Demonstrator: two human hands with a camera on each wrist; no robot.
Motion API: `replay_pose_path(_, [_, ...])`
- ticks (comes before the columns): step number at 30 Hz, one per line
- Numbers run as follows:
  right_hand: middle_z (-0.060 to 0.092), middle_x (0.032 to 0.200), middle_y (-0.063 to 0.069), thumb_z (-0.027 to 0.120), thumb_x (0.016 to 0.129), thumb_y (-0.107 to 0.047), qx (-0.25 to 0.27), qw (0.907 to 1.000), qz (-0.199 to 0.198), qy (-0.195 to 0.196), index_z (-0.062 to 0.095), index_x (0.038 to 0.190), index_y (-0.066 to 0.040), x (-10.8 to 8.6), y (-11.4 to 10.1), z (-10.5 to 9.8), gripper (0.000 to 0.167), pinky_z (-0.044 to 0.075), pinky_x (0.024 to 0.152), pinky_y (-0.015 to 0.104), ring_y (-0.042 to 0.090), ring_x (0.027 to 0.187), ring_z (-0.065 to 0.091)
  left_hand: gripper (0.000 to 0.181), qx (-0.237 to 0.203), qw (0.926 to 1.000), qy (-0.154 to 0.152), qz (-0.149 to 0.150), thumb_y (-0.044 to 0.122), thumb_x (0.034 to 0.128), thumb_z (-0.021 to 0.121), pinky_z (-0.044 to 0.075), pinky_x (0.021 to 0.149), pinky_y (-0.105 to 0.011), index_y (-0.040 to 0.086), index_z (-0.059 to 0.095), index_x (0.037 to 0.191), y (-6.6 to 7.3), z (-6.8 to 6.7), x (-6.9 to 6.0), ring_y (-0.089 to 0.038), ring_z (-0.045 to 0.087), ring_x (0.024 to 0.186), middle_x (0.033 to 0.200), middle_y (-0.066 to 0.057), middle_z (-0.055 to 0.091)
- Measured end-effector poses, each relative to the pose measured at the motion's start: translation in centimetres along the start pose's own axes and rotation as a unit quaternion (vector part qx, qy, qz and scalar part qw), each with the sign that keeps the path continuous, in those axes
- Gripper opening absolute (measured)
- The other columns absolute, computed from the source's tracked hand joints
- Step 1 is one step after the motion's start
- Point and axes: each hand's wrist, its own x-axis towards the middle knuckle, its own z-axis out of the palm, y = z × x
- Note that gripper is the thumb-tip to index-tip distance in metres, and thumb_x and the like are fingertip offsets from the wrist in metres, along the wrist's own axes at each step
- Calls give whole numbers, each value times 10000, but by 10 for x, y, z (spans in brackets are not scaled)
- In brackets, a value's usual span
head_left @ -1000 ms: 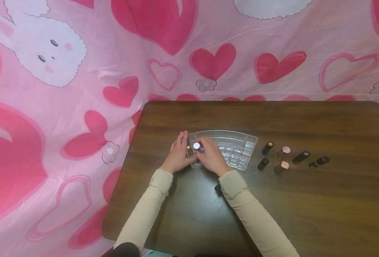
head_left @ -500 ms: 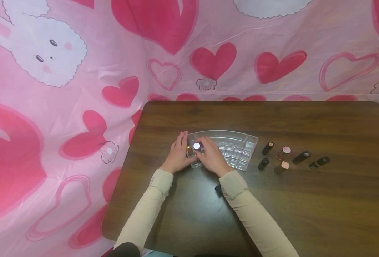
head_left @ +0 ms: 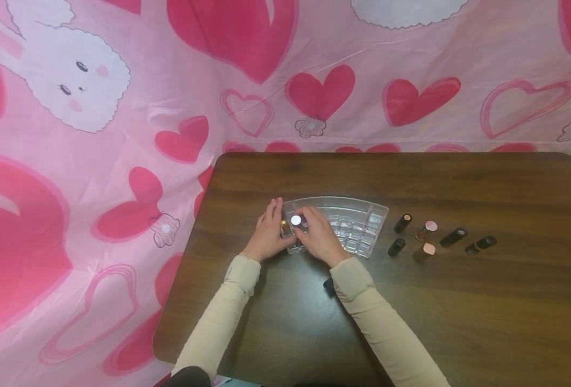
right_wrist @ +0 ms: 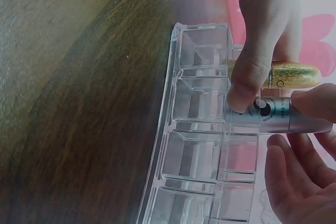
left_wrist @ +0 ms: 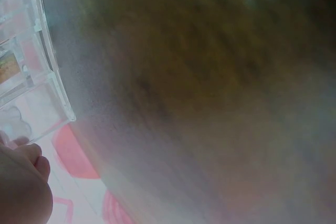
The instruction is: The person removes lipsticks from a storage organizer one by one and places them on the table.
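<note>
A clear, fan-shaped lipstick organizer (head_left: 336,201) with small compartments sits on the table. My right hand (head_left: 320,239) pinches an upright silver lipstick (right_wrist: 273,116) with a white-looking top, at the organizer's left end. The lipstick's lower part lies behind a clear compartment wall in the right wrist view. My left hand (head_left: 268,236) rests at the left side of the organizer, fingers straight, its thumb against the front near the silver lipstick. A gold lipstick (right_wrist: 296,74) stands beside the silver one, partly hidden by the left hand. Only the organizer's edge (left_wrist: 44,51) shows clearly in the left wrist view.
Right of the organizer stand several lipsticks: black ones (head_left: 403,223), a pink-topped one (head_left: 428,229) and one with a peach top (head_left: 426,251). A dark object (head_left: 329,286) lies partly under the right sleeve. A pink heart-patterned cloth (head_left: 321,48) hangs behind the wooden table (head_left: 484,317).
</note>
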Motion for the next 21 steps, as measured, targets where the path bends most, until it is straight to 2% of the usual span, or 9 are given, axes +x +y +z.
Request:
replay_pose_path(11, [610, 1120, 80, 697, 824, -73, 22, 9999, 12, 108, 595, 1129, -78, -1, -1, -1, 322, 489, 969, 420, 252, 1055, 599, 1065, -70, 10000, 18, -58, 465, 806, 720, 186, 1195, -537, 90, 62, 1554, 1, 0, 0, -277, 114, 1507, 1613, -114, 122])
replay_pose_path(21, [614, 1094, 94, 704, 814, -70, 90, 9993, -193, 316, 600, 1107, -63, -3, -3, -3, 311, 501, 933, 420, 257, 1023, 610, 1076, -76, 9998, 151, 73, 503, 787, 722, 209, 1181, -558, 70, 95, 1546, -1, 1, 0, -292, 140, 1498, 1598, -138, 152])
